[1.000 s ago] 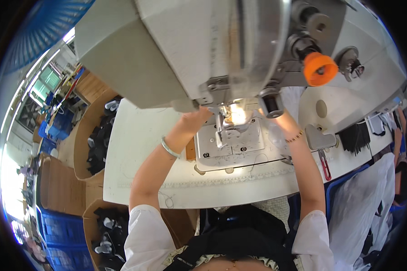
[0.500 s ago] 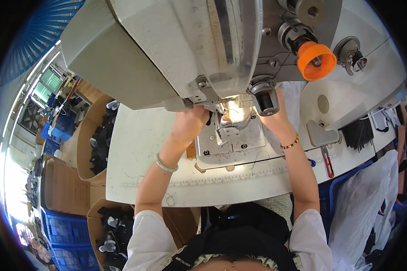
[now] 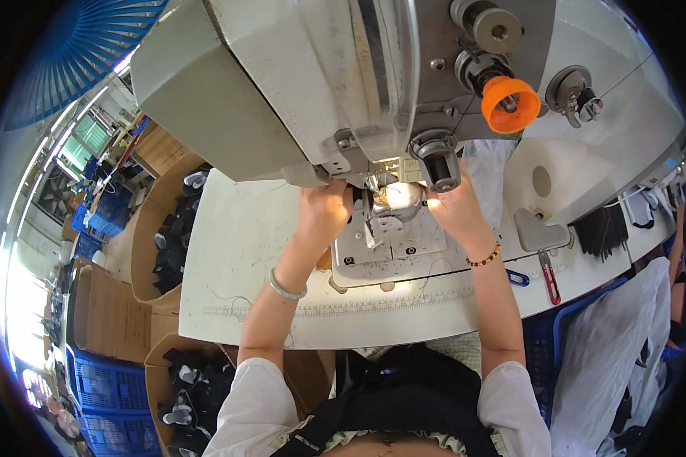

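Both my hands reach under the head of a sewing machine (image 3: 282, 91), one on each side of its lit needle area (image 3: 399, 196). My left hand (image 3: 325, 213), with a pale bangle at the wrist, is closed beside the needle; a dark bit shows at its fingers, but the machine head covers the rest. On the other side, my right hand (image 3: 460, 213), with a beaded bracelet, has its thumb curled in toward the light. Its other fingers are partly behind a dark round knob (image 3: 440, 169). What the hands hold is too hidden to name. Below lies the metal needle plate (image 3: 389, 247).
Red-handled thread snips (image 3: 547, 276) and a small blue tool (image 3: 517, 278) lie right on the white table (image 3: 229, 266). Black strips (image 3: 604, 228) rest beyond. Cardboard boxes (image 3: 110, 312) with black pieces and blue crates (image 3: 114, 381) stand left; a plastic bag (image 3: 606, 350) hangs right.
The view has turned slightly, moving the upper machine parts left. My right hand has shifted a little left and shows more clearly beside the knob. The small blue tool is now more exposed.
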`<state>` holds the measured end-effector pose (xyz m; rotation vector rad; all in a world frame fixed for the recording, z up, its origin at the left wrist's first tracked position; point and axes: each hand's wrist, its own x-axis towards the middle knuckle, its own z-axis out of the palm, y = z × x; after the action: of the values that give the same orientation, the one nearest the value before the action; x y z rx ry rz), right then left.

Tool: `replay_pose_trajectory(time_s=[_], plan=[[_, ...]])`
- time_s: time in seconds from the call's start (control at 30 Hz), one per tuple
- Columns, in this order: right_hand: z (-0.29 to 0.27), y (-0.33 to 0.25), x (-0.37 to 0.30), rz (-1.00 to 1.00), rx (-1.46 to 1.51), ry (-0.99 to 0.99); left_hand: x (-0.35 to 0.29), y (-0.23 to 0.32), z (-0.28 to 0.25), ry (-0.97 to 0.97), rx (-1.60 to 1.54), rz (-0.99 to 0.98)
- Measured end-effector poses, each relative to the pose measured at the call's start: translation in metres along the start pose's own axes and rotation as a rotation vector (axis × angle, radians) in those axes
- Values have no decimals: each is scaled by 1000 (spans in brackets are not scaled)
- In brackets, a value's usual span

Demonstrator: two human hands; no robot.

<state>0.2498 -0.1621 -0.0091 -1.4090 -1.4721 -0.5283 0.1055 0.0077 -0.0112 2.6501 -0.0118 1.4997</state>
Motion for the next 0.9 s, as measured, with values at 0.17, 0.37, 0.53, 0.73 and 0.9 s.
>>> replay_pose_trajectory(time_s=[0.17,0.37,0.53,0.73,0.9], plan=[[-5,-3,0,59,14,-60,1,14,-9,-75,33,-90],[-7,-3,0,0,-55,-102,3,15,-7,32,11,-36],[-7,-8,2,42,24,-73,1,13,-8,45,37,3],[-14,-15,6,108,122,-112,3,25,-18,-69,161,-4],[-17,-11,3,92,100,-221,3,37,-29,-106,195,65]])
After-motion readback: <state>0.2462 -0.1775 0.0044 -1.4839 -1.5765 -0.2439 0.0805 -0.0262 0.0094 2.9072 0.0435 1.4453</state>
